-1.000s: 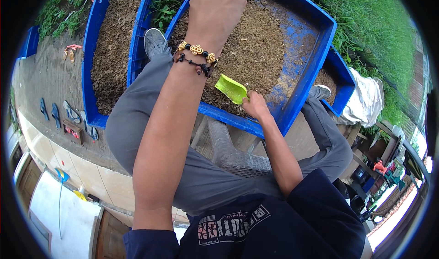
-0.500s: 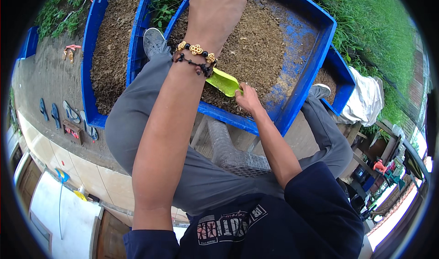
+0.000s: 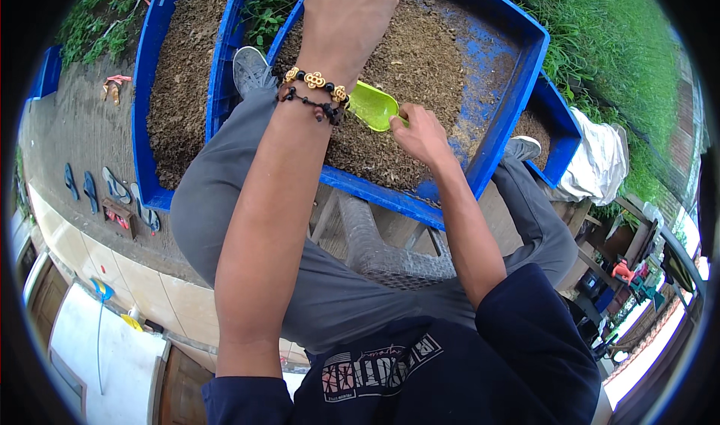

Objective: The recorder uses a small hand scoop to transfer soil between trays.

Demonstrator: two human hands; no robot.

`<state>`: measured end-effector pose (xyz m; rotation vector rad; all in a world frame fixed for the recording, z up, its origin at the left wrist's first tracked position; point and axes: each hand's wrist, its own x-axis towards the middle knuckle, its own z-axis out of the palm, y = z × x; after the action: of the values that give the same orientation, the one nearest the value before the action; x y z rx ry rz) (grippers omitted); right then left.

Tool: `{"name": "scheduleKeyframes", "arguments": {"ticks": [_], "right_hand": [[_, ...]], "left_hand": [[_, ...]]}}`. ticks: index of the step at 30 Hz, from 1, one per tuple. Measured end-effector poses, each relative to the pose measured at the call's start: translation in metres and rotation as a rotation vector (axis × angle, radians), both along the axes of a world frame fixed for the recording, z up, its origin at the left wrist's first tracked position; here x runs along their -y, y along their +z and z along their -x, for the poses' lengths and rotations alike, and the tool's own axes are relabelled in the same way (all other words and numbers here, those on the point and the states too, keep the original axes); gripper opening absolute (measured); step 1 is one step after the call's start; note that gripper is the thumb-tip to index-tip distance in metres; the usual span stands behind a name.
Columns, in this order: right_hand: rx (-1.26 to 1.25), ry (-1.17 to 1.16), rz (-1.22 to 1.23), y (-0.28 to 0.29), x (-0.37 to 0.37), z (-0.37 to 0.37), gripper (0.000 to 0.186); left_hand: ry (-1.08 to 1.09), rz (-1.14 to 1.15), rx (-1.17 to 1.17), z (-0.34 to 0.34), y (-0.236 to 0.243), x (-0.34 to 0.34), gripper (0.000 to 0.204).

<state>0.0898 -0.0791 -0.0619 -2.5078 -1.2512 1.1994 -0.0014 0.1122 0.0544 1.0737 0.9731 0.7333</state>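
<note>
My right hand is closed round the short handle of a lime-green scoop. Its shallow bowl points left, just above brown crumbly material in a blue tray. My left hand is raised over the tray's far left part, its fingers curled together. The top edge cuts off part of those fingers, so whatever they may hold is hidden. Two beaded bracelets circle the left wrist, and that arm covers part of the tray and the scoop's tip.
More blue trays with brown material stand at the left and right. My legs straddle the middle tray, with a grey woven seat between them. White sacking lies at the right by grass. Several sandals are on the paving at left.
My right hand has lifted the scoop slightly away from me and right, turning its bowl more into sight. My left hand has shifted a little left.
</note>
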Motion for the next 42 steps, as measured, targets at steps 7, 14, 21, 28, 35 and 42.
{"name": "scheduleKeyframes", "arguments": {"ticks": [7, 14, 21, 28, 35, 42], "right_hand": [[-0.059, 0.032, 0.317, -0.019, 0.043, 0.000, 0.043], [-0.022, -0.008, 0.459, -0.061, 0.123, 0.013, 0.042], [-0.155, -0.074, 0.327, -0.101, 0.127, 0.039, 0.037], [-0.200, -0.126, 0.144, -0.131, 0.121, 0.056, 0.031], [-0.223, -0.160, 0.113, -0.118, 0.115, 0.040, 0.030], [-0.221, -0.141, 0.134, -0.108, 0.100, 0.005, 0.031]], "left_hand": [[0.003, 0.033, 0.015, 0.004, 0.002, -0.001, 0.015], [-0.004, -0.016, 0.068, 0.003, 0.007, 0.004, 0.015], [-0.010, -0.007, 0.060, 0.002, 0.007, 0.005, 0.015], [0.001, 0.003, 0.097, -0.005, -0.008, 0.002, 0.015], [-0.003, -0.004, 0.057, 0.003, 0.002, 0.001, 0.015], [0.040, 0.042, 0.051, 0.000, 0.005, 0.002, 0.014]]}}
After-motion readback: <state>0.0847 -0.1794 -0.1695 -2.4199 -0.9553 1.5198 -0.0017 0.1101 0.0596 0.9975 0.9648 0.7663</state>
